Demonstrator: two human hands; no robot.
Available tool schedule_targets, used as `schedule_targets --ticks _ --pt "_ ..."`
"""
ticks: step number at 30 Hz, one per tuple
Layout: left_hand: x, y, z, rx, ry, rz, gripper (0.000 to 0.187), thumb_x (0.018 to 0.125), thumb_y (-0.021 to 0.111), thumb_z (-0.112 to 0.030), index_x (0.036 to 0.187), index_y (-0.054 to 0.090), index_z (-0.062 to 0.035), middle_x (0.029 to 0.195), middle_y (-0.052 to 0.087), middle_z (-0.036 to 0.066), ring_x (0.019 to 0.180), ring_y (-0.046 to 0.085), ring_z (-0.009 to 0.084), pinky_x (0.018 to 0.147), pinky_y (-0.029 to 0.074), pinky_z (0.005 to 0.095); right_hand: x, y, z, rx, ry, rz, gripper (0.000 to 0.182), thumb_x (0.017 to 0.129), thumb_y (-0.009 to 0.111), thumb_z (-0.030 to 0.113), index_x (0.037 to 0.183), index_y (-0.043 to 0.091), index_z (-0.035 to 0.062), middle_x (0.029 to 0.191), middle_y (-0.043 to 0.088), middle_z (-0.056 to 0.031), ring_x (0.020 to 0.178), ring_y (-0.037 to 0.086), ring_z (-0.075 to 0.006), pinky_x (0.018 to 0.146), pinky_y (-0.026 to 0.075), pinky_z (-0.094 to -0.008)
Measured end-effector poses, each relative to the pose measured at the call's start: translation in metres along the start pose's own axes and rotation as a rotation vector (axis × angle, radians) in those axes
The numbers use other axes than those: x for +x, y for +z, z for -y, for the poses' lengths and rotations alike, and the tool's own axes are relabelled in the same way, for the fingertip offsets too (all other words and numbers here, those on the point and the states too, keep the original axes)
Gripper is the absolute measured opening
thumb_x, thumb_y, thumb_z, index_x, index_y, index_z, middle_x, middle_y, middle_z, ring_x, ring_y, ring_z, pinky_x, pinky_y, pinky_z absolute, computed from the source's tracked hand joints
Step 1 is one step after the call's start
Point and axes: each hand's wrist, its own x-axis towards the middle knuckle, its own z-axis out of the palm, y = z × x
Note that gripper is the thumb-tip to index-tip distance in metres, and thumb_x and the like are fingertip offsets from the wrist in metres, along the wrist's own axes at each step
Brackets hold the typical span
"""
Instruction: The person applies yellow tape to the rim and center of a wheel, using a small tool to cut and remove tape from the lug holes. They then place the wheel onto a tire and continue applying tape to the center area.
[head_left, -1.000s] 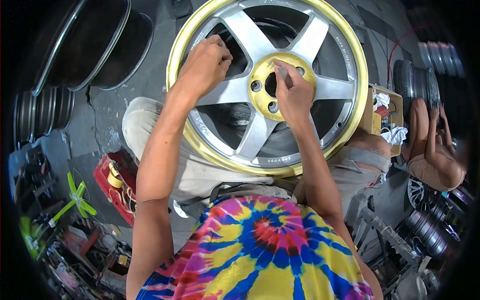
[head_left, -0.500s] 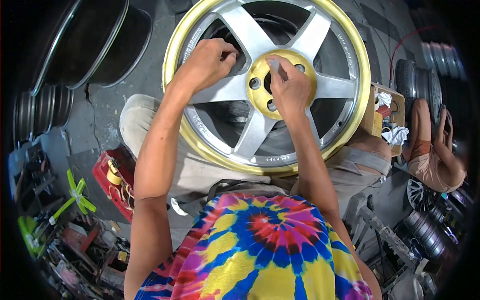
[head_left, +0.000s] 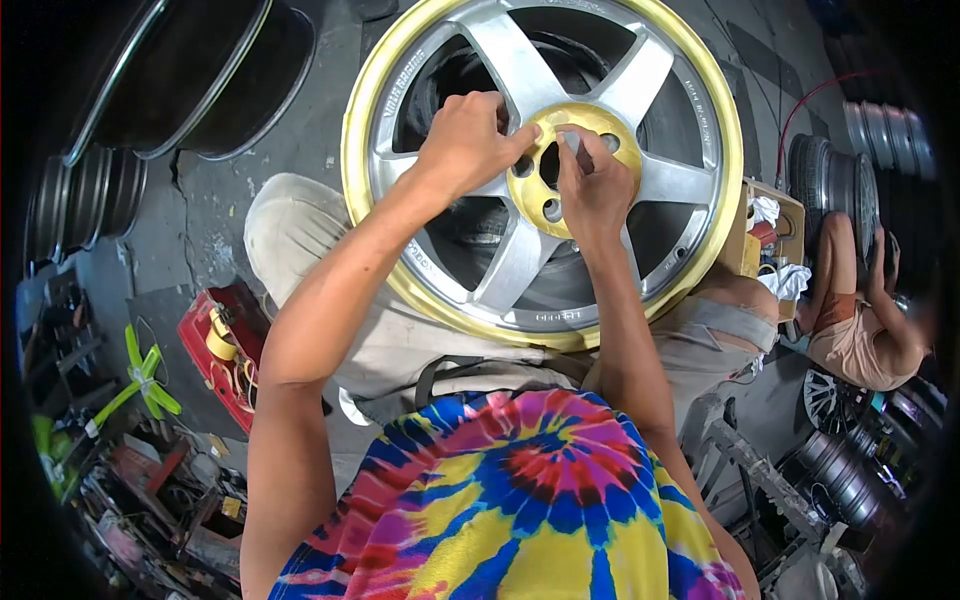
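Observation:
A silver five-spoke wheel rim [head_left: 510, 262] lies face up across my lap, with yellow masking tape round its outer lip and over its hub [head_left: 533, 202]. My left hand [head_left: 468, 145] bends its fingers over the edge of the upper left spoke. Its thumb presses on the taped hub, beside the upper left bolt hole. Pinched between thumb and forefinger of my right hand [head_left: 600, 190] is a small grey flat piece [head_left: 571, 141], held against the hub tape next to the dark centre bore. The piece is partly covered by the fingers.
A red tray [head_left: 200, 345] with tape rolls sits at my left. Right of the rim stands a cardboard box [head_left: 792, 222] with white cloths. Other rims [head_left: 215, 85] stand at upper left. A person [head_left: 868, 340] sits at the far right, near a tyre [head_left: 812, 170].
My left hand has moved right from the spoke opening, and its thumb has come onto the hub. The right hand and its grey piece have shifted slightly right and down.

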Motion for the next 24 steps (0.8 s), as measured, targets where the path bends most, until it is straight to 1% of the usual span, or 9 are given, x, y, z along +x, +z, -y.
schedule_targets --ticks 1,3,6,8,10,11,13,17,24 --pt "0.001 0.002 -0.003 0.002 0.003 -0.001 0.051 0.086 0.083 -0.040 0.095 0.074 0.0096 0.083 0.075 0.026 0.079 0.077 0.0365 0.077 0.059 0.0403 0.000 0.001 -0.001 0.052 0.026 0.017 0.020 0.093 0.073 0.015 0.112 0.072 0.0100 0.064 0.061 -0.0076 0.054 0.058 -0.0224 0.056 0.045 -0.0361" --pt "0.002 0.002 -0.010 0.091 -0.074 -0.029 0.052 0.084 0.080 -0.043 0.087 0.076 0.0088 0.077 0.072 0.027 0.079 0.075 0.0418 0.075 0.059 0.0454 0.004 -0.008 -0.001 0.064 0.041 0.028 0.020 0.095 0.073 0.017 0.112 0.071 0.0077 0.064 0.061 -0.0087 0.054 0.057 -0.0224 0.056 0.045 -0.0364" --pt "0.002 0.003 -0.024 0.202 -0.155 -0.016 0.055 0.085 0.079 -0.047 0.081 0.077 0.0079 0.072 0.071 0.026 0.075 0.074 0.0424 0.073 0.060 0.0465 0.006 -0.029 0.013 0.057 0.103 0.041 0.020 0.098 0.070 0.020 0.110 0.069 0.0034 0.065 0.060 -0.0116 0.055 0.058 -0.0229 0.057 0.046 -0.0367" --pt "0.003 0.007 -0.025 0.228 -0.142 -0.043 0.056 0.085 0.078 -0.049 0.079 0.077 0.0073 0.071 0.071 0.026 0.073 0.074 0.0421 0.072 0.060 0.0463 0.006 -0.035 0.017 0.043 0.153 0.034 0.021 0.100 0.068 0.021 0.109 0.068 0.0013 0.067 0.060 -0.0134 0.058 0.059 -0.0234 0.059 0.047 -0.0367" --pt "0.004 0.008 -0.028 0.254 -0.129 -0.067 0.058 0.085 0.078 -0.051 0.077 0.077 0.0067 0.070 0.071 0.026 0.071 0.074 0.0418 0.071 0.060 0.0461 0.006 -0.038 0.013 0.178 0.091 0.029 0.020 0.103 0.067 0.017 0.105 0.069 -0.0025 0.073 0.055 -0.0065 0.070 0.057 -0.0161 0.065 0.045 -0.0314" --pt "0.005 0.007 -0.029 0.284 -0.144 -0.053 0.059 0.085 0.078 -0.052 0.078 0.077 0.0064 0.069 0.071 0.025 0.071 0.074 0.0414 0.071 0.060 0.0454 0.007 -0.038 0.009 0.178 0.092 0.030 0.020 0.103 0.067 0.017 0.105 0.069 -0.0025 0.073 0.055 -0.0065 0.070 0.057 -0.0161 0.065 0.045 -0.0314" --pt "0.007 0.005 -0.033 0.310 -0.161 -0.044 0.059 0.085 0.077 -0.053 0.079 0.078 0.0061 0.069 0.071 0.025 0.070 0.074 0.0409 0.070 0.060 0.0447 0.012 -0.037 0.002 -0.088 -0.270 -0.044 0.019 0.105 0.058 0.014 0.113 0.069 0.0003 0.092 0.064 -0.0175 0.078 0.067 -0.0333 0.072 0.053 -0.0419" --pt "0.007 0.004 -0.034 0.283 -0.176 -0.019 0.060 0.085 0.077 -0.055 0.081 0.078 0.0057 0.070 0.071 0.025 0.072 0.075 0.0396 0.071 0.060 0.0441 0.018 -0.039 0.005 -0.127 -0.343 -0.016 0.019 0.102 0.061 0.009 0.116 0.072 0.0038 0.095 0.062 -0.0152 0.081 0.068 -0.0345 0.073 0.054 -0.0437" --pt "0.007 0.001 -0.025 0.252 -0.122 -0.017 0.060 0.085 0.078 -0.054 0.083 0.078 0.0061 0.073 0.072 0.025 0.076 0.076 0.0392 0.074 0.061 0.0441 0.026 -0.037 0.005 -0.240 -0.478 0.001 0.020 0.094 0.068 0.006 0.112 0.076 0.0066 0.093 0.061 -0.0112 0.080 0.068 -0.0283 0.072 0.056 -0.0405"
